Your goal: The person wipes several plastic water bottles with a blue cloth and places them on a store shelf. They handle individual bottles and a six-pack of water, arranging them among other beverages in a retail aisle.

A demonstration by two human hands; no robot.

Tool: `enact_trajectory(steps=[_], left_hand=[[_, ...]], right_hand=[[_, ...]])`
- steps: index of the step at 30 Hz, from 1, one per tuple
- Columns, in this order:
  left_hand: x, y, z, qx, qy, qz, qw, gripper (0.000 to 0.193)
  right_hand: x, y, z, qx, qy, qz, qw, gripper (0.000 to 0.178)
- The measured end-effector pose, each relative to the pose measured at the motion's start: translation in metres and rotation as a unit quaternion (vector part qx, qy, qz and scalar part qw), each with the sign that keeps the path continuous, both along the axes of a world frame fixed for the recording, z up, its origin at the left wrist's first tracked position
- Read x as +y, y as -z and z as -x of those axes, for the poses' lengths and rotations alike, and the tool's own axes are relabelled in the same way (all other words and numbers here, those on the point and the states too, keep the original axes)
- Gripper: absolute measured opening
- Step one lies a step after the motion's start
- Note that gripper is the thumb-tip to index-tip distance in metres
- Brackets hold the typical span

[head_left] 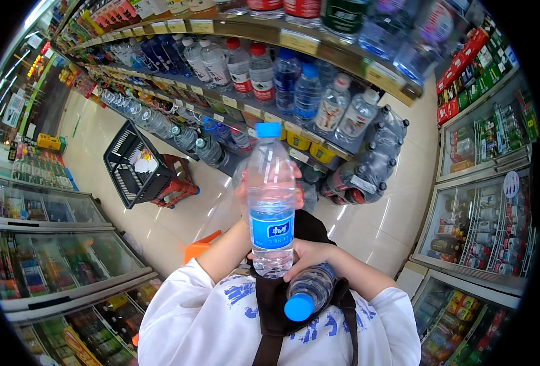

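In front of my chest stands an upright clear water bottle [270, 201] with a blue cap and a blue label. My left hand [243, 202] is wrapped round it from behind, and its fingertips show past the bottle's right side. Lower down, my right hand [306, 252] grips a second clear bottle [311, 290], tilted so its blue cap points toward me. The thumb side of that hand is close to the first bottle's base. Part of the right hand's fingers is hidden behind the second bottle.
Ahead runs a shelf [294, 41] crowded with bottled drinks. A shrink-wrapped pack of dark bottles [367, 158] sits on the floor at its right end. On the left, a black basket [137, 183] rests on a red stool [178, 183]. Glass-door fridges [474, 229] line both sides.
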State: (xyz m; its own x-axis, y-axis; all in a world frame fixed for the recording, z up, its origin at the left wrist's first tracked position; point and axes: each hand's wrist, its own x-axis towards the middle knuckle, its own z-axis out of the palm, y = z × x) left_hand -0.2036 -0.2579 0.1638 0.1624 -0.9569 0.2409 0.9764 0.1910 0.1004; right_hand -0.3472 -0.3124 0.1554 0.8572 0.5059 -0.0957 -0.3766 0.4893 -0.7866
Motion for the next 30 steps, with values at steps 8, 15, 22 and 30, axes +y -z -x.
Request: enact_trajectory(steps=[8,15,22,30], left_hand=[[0.039,0.008,-0.096,-0.408,-0.036,-0.214,0.887,0.075],[0.027,0.020,-0.140,-0.307,-0.060,-0.262,0.913,0.080],[0.016,0.014,-0.148,-0.207,0.028,-0.261,0.942,0.093],[0.013,0.053,-0.120,-0.294,-0.052,-0.317,0.900,0.070]], right_hand=[[0.013,-0.004,-0.070,-0.028,0.217,0.116,0.969,0.086],[0.000,-0.017,-0.052,-0.020,0.313,0.050,0.948,0.090],[-0.021,-0.011,-0.047,-0.094,0.133,0.212,0.964,0.096],[-0.037,0.027,-0.016,0.059,0.436,0.015,0.898,0.087]])
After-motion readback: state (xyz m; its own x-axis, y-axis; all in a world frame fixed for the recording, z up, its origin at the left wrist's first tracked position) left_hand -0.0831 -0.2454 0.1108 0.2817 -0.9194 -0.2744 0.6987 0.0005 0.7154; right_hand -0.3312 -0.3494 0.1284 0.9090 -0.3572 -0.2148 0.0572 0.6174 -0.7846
